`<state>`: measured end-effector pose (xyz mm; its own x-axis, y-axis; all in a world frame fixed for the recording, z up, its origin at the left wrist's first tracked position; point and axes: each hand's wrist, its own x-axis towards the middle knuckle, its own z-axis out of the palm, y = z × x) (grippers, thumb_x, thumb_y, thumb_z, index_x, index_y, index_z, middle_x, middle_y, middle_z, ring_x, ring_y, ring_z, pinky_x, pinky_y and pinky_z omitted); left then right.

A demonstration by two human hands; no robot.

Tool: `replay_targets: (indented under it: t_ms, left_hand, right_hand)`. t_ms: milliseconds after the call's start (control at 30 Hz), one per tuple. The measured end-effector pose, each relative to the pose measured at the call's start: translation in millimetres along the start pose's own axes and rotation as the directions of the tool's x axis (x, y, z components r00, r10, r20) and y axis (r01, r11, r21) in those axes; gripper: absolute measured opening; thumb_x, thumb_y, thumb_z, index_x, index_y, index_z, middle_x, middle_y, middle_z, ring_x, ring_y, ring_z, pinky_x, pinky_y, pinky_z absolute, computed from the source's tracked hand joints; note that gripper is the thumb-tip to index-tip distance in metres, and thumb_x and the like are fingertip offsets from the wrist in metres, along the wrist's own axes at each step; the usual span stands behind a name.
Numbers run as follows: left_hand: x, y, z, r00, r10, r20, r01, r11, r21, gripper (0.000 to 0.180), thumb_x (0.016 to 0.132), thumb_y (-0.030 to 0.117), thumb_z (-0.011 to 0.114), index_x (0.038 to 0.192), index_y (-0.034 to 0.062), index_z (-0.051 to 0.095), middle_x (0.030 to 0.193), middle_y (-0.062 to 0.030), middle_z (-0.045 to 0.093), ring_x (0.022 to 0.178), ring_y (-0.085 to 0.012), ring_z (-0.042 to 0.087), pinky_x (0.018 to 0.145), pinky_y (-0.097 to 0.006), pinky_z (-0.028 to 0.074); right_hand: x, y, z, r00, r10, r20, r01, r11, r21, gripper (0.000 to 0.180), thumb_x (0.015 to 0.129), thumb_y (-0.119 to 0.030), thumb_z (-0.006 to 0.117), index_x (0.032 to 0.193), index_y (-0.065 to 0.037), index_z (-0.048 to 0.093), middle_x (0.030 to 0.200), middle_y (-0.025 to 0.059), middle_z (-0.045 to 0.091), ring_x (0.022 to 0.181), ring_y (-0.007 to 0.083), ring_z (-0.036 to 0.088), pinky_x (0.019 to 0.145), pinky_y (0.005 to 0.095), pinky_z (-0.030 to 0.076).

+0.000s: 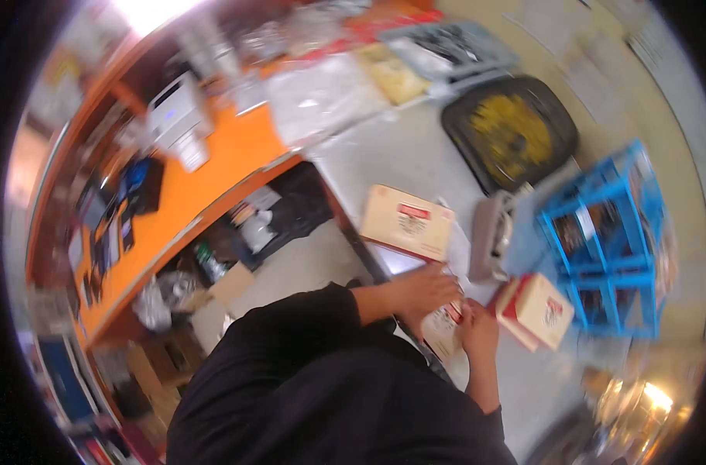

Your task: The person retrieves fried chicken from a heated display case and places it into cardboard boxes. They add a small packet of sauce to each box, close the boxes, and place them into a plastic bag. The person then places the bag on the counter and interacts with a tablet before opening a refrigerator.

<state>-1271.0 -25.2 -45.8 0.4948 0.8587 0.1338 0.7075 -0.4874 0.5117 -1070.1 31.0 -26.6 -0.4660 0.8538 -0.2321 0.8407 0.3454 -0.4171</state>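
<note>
Black sleeves cover both forearms, which rise from the lower edge toward a grey worktop (415,155). Left hand (422,293) lies fingers-down on a small cream carton with red print (444,325), closed over its upper edge. Right hand (478,327) grips the same carton from its right side, fingers curled about it; the carton sits at the near edge of the worktop, between the two hands. Just right of the right hand stands a second cream-and-red carton (540,308), tilted on one corner. Beyond the left hand rests a flat cream cardboard box with a red label (407,221). Between that box and the crate stands a grey plastic device (491,236), upright. Right of it is a blue plastic crate with open compartments (608,240). Farther off lies a black tray holding yellow material (511,130). Left of the worktop, an orange counter (190,186) carries a white machine (176,116); details there are blurred.
</note>
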Motion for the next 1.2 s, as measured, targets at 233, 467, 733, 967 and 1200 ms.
replay_targets:
  t_ms: [233,467,733,967,1200]
  left_hand:
    - [-82.1,-0.5,-7.1,0.911,-0.133,-0.391,0.129,0.991,-0.037,0.067,0.075,0.038,0.074,0.128,0.0055,0.048,0.13,-0.015,0.049,0.126,-0.0318,0.042,0.11,-0.051,0.026]
    - [-215.8,-75.1,-69.2,0.613,-0.426,-0.666,0.4,0.893,-0.204,0.041,0.079,0.023,0.071,0.115,0.0098,0.059,0.111,-0.0087,0.06,0.105,-0.0275,0.055,0.092,-0.04,0.044]
    - [-334.5,-169.7,-137.0,0.481,-0.576,-0.661,0.519,0.795,-0.315,0.031,0.082,0.02,0.068,0.11,0.0108,0.062,0.106,-0.0066,0.062,0.101,-0.0263,0.058,0.087,-0.038,0.046]
    - [-358.4,-227.8,-154.3,0.41,-0.607,-0.681,0.43,0.787,-0.443,0.029,0.083,0.015,0.067,0.111,0.0106,0.062,0.109,-0.0088,0.062,0.101,-0.0292,0.058,0.089,-0.04,0.046]
    - [-326.9,-268.9,-161.1,0.514,-0.609,-0.605,0.447,0.792,-0.417,0.029,0.086,0.024,0.063,0.111,0.0099,0.062,0.111,-0.0105,0.061,0.105,-0.0293,0.056,0.091,-0.041,0.044]
  right_hand:
    - [65.6,-112.1,-34.5,0.746,-0.624,-0.231,0.664,0.722,0.195,0.008,0.08,-0.002,0.067,0.088,-0.002,0.067,0.081,0.0123,0.067,0.074,0.0249,0.065,0.067,0.0312,0.048]
    - [209.2,-324.2,31.1,0.418,-0.894,-0.163,0.908,0.411,0.077,0.024,0.084,0.005,0.055,0.103,-0.004,0.067,0.097,0.0166,0.068,0.089,0.0302,0.066,0.078,0.0358,0.052]
    - [417.5,-430.3,173.3,0.615,-0.779,0.126,0.785,0.587,-0.201,0.025,0.082,-0.001,0.058,0.106,-0.003,0.064,0.105,0.0189,0.065,0.098,0.036,0.061,0.085,0.0398,0.049]
    - [390.6,-454.7,160.4,0.626,-0.591,0.509,0.713,0.698,-0.067,0.025,0.08,-0.003,0.057,0.103,-0.006,0.066,0.104,0.0189,0.065,0.099,0.0358,0.061,0.087,0.0409,0.048]
    - [422.1,-443.0,178.4,0.508,-0.855,0.104,0.861,0.503,-0.073,0.058,0.089,-0.003,0.045,0.145,-0.001,0.028,0.148,0.0257,0.029,0.131,0.0404,0.037,0.109,0.0437,0.031]
